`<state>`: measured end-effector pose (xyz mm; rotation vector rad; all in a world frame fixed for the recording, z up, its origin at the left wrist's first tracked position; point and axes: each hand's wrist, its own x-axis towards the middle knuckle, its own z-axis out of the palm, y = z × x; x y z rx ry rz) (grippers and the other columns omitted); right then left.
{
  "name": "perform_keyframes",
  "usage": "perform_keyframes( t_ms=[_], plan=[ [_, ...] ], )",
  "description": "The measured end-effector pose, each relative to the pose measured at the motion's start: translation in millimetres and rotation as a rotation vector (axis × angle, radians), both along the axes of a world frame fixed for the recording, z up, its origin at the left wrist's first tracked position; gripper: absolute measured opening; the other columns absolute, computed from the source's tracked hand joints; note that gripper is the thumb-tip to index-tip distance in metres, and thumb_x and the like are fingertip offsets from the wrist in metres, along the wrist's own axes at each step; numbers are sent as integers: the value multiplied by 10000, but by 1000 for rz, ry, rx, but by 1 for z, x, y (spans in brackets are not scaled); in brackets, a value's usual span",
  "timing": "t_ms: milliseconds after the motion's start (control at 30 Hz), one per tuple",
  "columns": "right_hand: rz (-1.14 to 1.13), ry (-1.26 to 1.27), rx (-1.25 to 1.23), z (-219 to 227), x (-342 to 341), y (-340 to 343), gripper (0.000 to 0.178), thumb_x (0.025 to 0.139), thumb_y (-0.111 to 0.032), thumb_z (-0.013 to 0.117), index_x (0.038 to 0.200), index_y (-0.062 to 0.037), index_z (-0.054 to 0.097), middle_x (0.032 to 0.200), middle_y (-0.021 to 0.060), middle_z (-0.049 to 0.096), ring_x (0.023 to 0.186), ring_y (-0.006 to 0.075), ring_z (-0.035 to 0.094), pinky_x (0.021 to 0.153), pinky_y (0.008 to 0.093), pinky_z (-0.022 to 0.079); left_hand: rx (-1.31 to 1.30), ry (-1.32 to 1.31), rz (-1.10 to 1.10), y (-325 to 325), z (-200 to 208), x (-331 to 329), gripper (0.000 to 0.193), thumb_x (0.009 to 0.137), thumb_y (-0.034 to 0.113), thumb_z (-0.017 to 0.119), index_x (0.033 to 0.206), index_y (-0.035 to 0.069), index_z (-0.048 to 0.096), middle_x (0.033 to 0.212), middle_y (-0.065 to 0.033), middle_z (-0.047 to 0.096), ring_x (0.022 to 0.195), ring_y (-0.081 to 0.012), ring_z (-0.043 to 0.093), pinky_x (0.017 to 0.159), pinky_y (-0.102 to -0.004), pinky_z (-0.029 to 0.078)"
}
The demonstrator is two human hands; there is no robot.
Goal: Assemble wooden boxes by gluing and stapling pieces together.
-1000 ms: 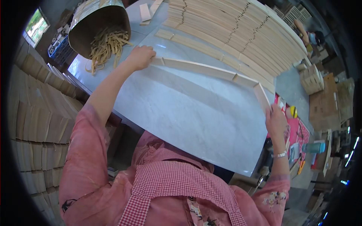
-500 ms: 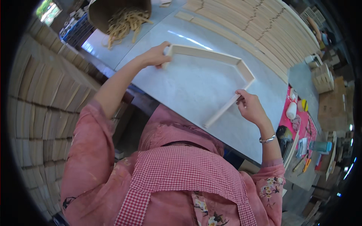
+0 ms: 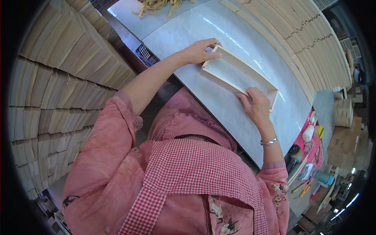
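Note:
A shallow rectangular wooden frame (image 3: pixel 247 70) of pale thin strips stands on its edges on the glossy light-grey table (image 3: pixel 184 31). All four sides now meet around an open middle. My left hand (image 3: pixel 199 52) grips the frame's left end, fingers and thumb at the corner. Closer to the right end, my right hand (image 3: pixel 257 106) pinches the near long side between thumb and fingers. Part of the near right corner is hidden behind the right hand.
Long pale wooden strips (image 3: pixel 301 35) lie in rows along the far right. Tan curled bands (image 3: pixel 162 6) rest at the far left. Tall stacks of wooden pieces (image 3: pixel 51 70) stand left of me. A white bottle (image 3: pixel 308 133) and a blue bottle (image 3: pixel 323 177) are at the right.
The frame, angled open before, is folded into a closed rectangle. My left hand has moved right with its end, and the free strip near my right hand has swung up to meet it.

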<state>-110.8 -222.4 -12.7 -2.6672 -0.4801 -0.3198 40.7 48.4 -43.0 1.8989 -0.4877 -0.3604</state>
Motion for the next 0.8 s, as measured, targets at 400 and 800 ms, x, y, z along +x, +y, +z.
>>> perform_keyframes(
  t_ms=[400, 800],
  plan=[
    [-33, -2, -2, -1, 1, 1, 176, 855, -173, 759, 890, -51, 636, 789, 63, 625, 694, 241, 595, 649, 341, 477, -153, 190, 13, 6, 6, -14, 630, 866, 242, 759, 1418, 90, 495, 1142, -143, 681, 950, -254, 641, 809, -336, 550],
    [224, -63, 58, 17, 30, 68, 319, 836, -17, 707, 1153, -33, 684, 1080, 109, 648, 888, 266, 628, 758, 341, 516, -14, 21, -253, 31, 11, -17, 971, 656, 148, 899, 1456, -42, 382, 921, -145, 669, 742, -199, 616, 686, -301, 535]
  ],
)
